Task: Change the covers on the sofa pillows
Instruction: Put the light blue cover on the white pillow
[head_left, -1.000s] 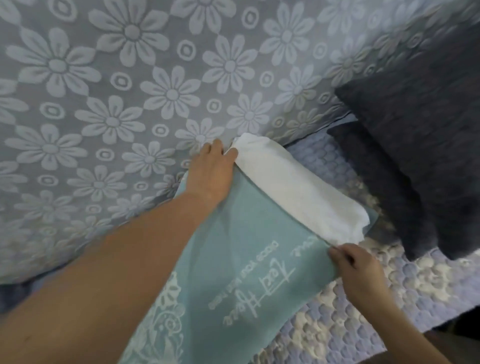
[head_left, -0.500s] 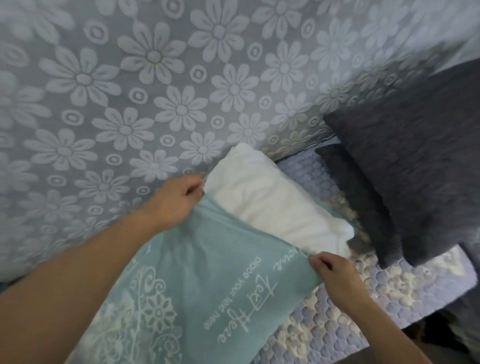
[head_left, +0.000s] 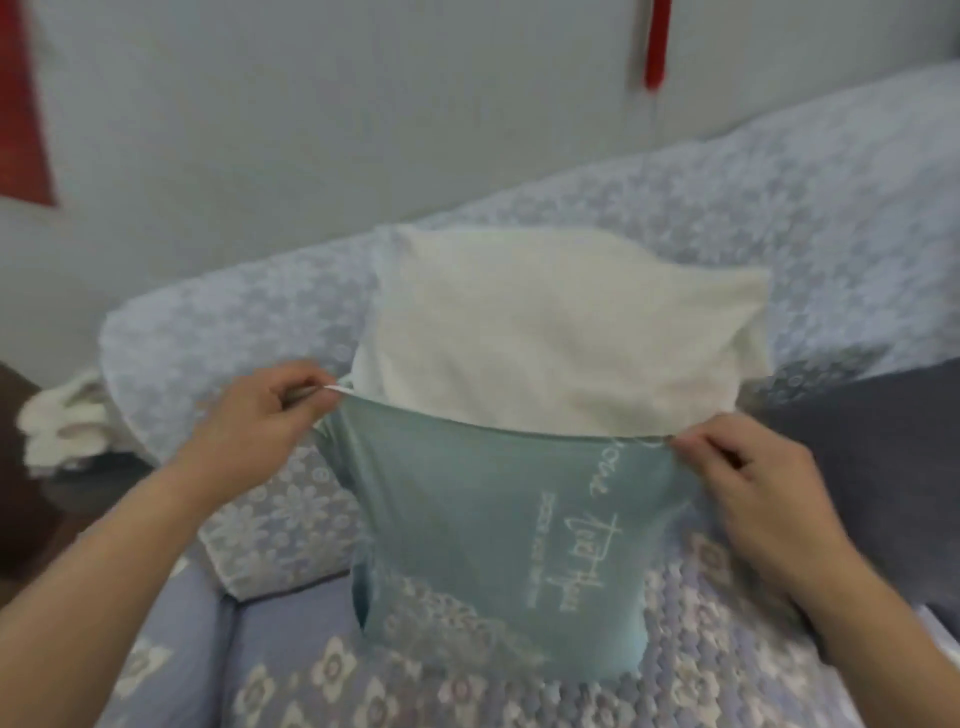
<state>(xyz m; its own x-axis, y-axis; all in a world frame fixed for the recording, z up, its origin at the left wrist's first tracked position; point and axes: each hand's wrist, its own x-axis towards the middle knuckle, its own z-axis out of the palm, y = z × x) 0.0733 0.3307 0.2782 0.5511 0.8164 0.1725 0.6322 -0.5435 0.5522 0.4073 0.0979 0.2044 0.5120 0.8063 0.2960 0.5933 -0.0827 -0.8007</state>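
A white pillow insert (head_left: 561, 332) stands upright on the sofa seat, its upper half out of a teal cover (head_left: 493, 535) with white lettering. The cover wraps the pillow's lower half. My left hand (head_left: 260, 421) pinches the cover's open edge at its left corner. At the right corner my right hand (head_left: 748, 488) pinches the same edge. Both arms reach in from the bottom of the view.
The sofa back (head_left: 727, 208) with its pale floral throw runs behind the pillow. A dark grey cushion (head_left: 883, 467) lies at the right. A white cloth bundle (head_left: 62, 421) sits at the far left. Red hangings (head_left: 655, 41) are on the grey wall.
The pillow has been raised from lying flat to standing upright, and more of the white insert shows above the cover. My view has lifted to take in the wall.
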